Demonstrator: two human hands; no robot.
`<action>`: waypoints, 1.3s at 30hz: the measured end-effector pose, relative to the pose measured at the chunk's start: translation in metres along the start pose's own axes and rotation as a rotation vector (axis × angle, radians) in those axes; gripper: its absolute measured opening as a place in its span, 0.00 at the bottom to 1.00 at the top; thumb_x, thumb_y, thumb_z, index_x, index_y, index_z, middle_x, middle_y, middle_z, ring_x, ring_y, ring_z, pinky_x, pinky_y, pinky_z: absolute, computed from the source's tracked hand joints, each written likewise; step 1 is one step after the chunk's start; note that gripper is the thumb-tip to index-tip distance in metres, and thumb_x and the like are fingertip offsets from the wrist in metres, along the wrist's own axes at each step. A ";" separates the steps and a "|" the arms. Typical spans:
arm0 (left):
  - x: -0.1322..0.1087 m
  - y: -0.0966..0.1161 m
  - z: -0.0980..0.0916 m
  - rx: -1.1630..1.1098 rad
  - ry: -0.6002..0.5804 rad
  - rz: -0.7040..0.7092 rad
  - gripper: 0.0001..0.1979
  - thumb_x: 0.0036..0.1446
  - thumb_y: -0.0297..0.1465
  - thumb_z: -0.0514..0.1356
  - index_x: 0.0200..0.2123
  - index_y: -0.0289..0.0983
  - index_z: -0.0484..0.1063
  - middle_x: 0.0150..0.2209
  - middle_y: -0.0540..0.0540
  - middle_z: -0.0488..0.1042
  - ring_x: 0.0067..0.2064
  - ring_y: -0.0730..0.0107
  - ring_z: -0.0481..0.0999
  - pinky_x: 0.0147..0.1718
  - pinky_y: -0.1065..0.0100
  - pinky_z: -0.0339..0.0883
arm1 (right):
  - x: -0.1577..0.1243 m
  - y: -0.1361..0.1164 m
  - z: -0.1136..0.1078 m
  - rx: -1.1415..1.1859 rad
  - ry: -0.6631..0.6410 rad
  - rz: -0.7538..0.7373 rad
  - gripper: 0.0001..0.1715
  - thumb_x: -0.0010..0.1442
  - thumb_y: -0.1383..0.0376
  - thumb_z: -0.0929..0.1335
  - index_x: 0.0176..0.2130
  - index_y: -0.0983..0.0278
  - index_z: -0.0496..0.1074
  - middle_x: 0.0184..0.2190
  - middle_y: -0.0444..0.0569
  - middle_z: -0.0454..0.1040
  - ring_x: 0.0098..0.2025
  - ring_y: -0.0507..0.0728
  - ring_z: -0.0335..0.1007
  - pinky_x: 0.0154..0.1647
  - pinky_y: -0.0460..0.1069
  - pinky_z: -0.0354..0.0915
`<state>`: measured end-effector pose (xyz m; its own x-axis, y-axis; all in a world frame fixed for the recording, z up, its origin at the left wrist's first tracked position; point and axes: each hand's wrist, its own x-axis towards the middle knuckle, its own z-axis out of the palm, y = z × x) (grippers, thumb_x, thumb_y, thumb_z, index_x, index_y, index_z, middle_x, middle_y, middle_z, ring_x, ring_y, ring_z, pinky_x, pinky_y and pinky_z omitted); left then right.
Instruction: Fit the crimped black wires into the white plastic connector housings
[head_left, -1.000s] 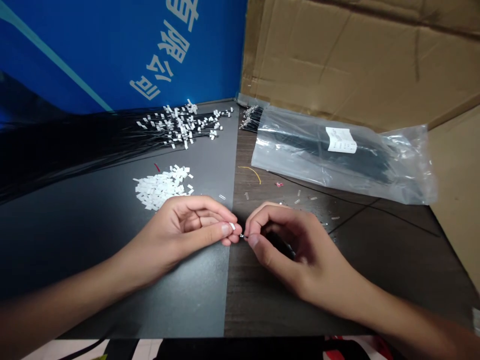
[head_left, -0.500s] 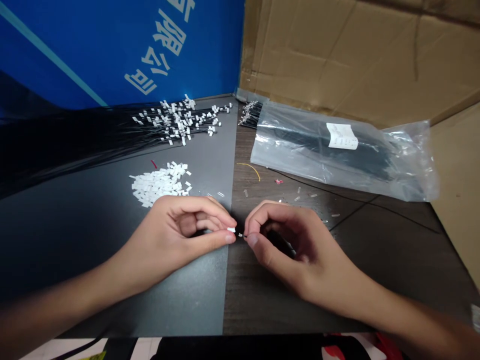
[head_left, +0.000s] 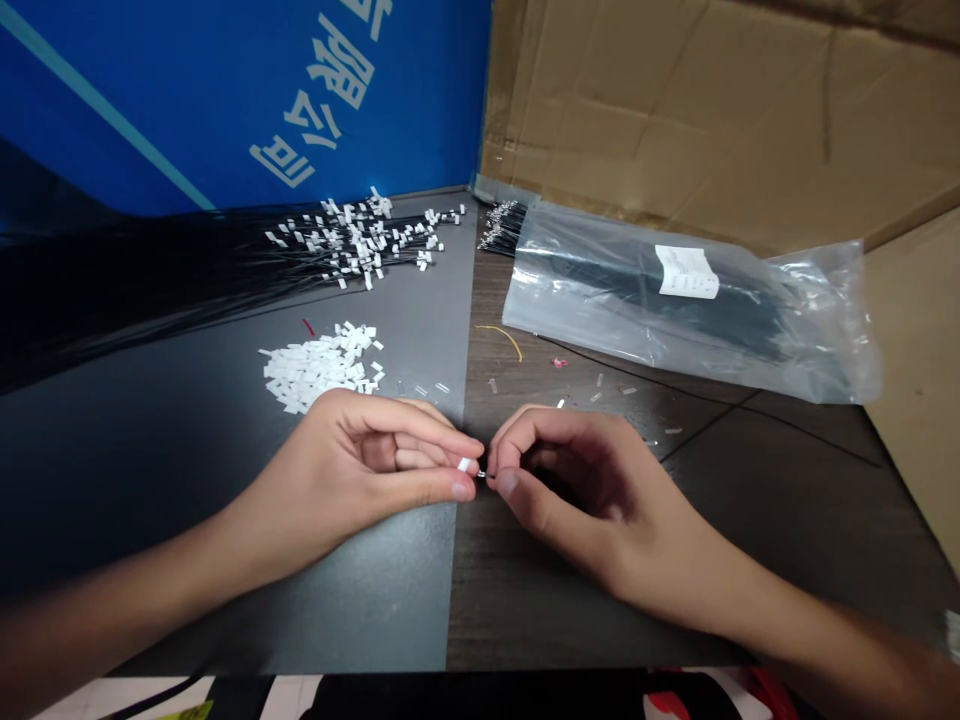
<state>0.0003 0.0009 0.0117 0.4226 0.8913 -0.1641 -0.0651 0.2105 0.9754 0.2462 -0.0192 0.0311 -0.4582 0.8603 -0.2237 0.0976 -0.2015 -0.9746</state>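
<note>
Between thumb and index finger, my left hand (head_left: pixel 390 455) pinches a small white connector housing (head_left: pixel 464 465). My right hand (head_left: pixel 562 480) is closed in a pinch on a thin black wire, whose metal crimp terminal (head_left: pixel 482 474) sticks out toward the housing. The terminal's tip is right at the housing's edge; whether it has entered cannot be made out. Most of the wire is hidden behind the right hand. Just beyond my left hand lies a pile of loose white connector housings (head_left: pixel 319 368).
At the back left lies a bundle of black wires (head_left: pixel 187 250) with white housings on their ends. A clear plastic bag (head_left: pixel 615 330) of black wires rests at the back right. A blue panel (head_left: pixel 187 90) and a cardboard wall (head_left: pixel 712 110) stand behind. Small scraps and a yellow wire piece (head_left: pixel 506 335) are scattered mid-table.
My hands have come slightly closer, and the gap between housing and terminal has closed. The white housing has turned a little between my left fingers and shows more of its face.
</note>
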 end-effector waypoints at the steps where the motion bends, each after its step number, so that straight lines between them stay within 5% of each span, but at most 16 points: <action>1: 0.000 0.000 0.000 0.003 -0.002 0.005 0.15 0.55 0.19 0.83 0.38 0.47 0.99 0.35 0.48 0.95 0.33 0.73 0.93 0.36 0.84 0.84 | 0.000 -0.001 0.000 0.001 -0.004 0.001 0.09 0.69 0.66 0.79 0.37 0.60 0.78 0.35 0.45 0.81 0.39 0.57 0.77 0.41 0.50 0.70; 11: -0.002 -0.004 -0.001 0.002 0.012 0.007 0.11 0.59 0.24 0.86 0.37 0.48 0.98 0.38 0.48 0.96 0.39 0.65 0.98 0.42 0.78 0.89 | 0.000 0.000 -0.001 -0.034 -0.008 -0.025 0.08 0.70 0.66 0.77 0.38 0.61 0.78 0.36 0.48 0.82 0.39 0.58 0.78 0.39 0.51 0.69; 17: -0.002 -0.005 -0.006 0.121 0.005 0.153 0.07 0.65 0.24 0.82 0.38 0.43 0.96 0.38 0.48 0.91 0.38 0.75 0.88 0.40 0.83 0.82 | 0.000 -0.001 -0.001 -0.070 0.005 -0.039 0.08 0.71 0.65 0.75 0.37 0.61 0.78 0.35 0.47 0.81 0.38 0.57 0.77 0.39 0.51 0.70; 23: -0.005 -0.011 -0.006 0.029 -0.024 0.094 0.05 0.73 0.26 0.79 0.41 0.39 0.91 0.38 0.47 0.90 0.41 0.72 0.89 0.45 0.79 0.84 | 0.002 0.002 -0.002 -0.048 0.021 -0.027 0.06 0.68 0.66 0.76 0.37 0.60 0.78 0.35 0.46 0.82 0.39 0.57 0.78 0.39 0.50 0.69; 33: -0.008 -0.017 -0.011 0.015 -0.024 -0.031 0.05 0.72 0.34 0.81 0.49 0.41 0.96 0.40 0.44 0.93 0.43 0.66 0.94 0.47 0.75 0.87 | 0.001 0.004 -0.001 -0.050 0.005 -0.002 0.06 0.69 0.64 0.77 0.39 0.60 0.79 0.37 0.46 0.84 0.40 0.58 0.80 0.39 0.51 0.69; 39: -0.008 -0.014 -0.009 -0.028 -0.022 -0.108 0.07 0.70 0.40 0.83 0.44 0.43 0.97 0.35 0.45 0.93 0.39 0.65 0.93 0.45 0.74 0.88 | 0.000 0.004 -0.002 -0.064 -0.012 0.006 0.07 0.72 0.63 0.77 0.39 0.60 0.80 0.38 0.46 0.85 0.40 0.57 0.80 0.38 0.51 0.69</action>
<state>-0.0101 -0.0059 -0.0023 0.4486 0.8538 -0.2640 -0.0430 0.3157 0.9479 0.2484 -0.0189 0.0272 -0.4679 0.8534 -0.2298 0.1568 -0.1757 -0.9719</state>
